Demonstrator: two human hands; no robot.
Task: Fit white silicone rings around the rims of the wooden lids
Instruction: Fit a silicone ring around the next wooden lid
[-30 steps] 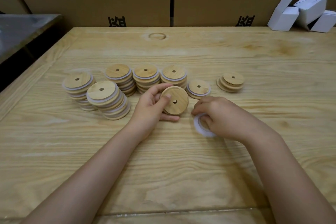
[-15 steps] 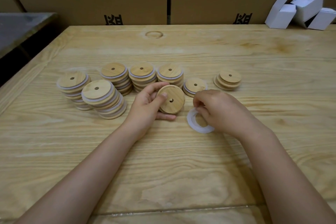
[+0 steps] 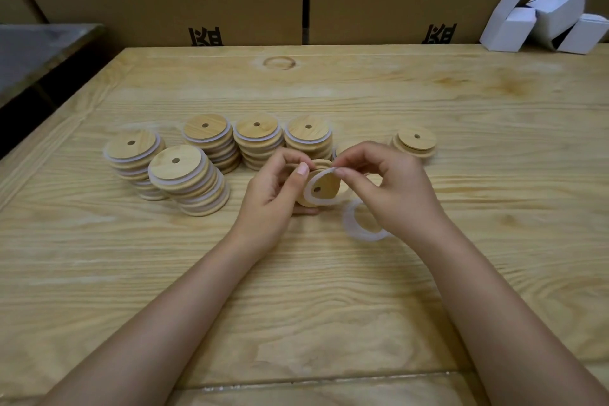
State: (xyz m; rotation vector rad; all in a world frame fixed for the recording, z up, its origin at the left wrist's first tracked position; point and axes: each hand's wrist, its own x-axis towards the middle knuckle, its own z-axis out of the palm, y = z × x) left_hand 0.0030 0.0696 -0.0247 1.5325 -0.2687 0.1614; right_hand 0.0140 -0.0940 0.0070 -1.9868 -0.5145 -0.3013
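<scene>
left hand (image 3: pixel 273 189) grips round holed wooden lid (image 3: pixel 326 186), tilted over pine table (image 3: pixel 329 306) | right hand (image 3: pixel 392 189) pinches white silicone ring (image 3: pixel 309 190) at lid's top edge | step: fitting just begun | next: stretch ring round whole rim

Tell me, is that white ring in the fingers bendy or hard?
Probably bendy: the white ring, pinched by the right hand, sags into an oval over the lid. Likely light too, since just fingertips hold it up.
</scene>
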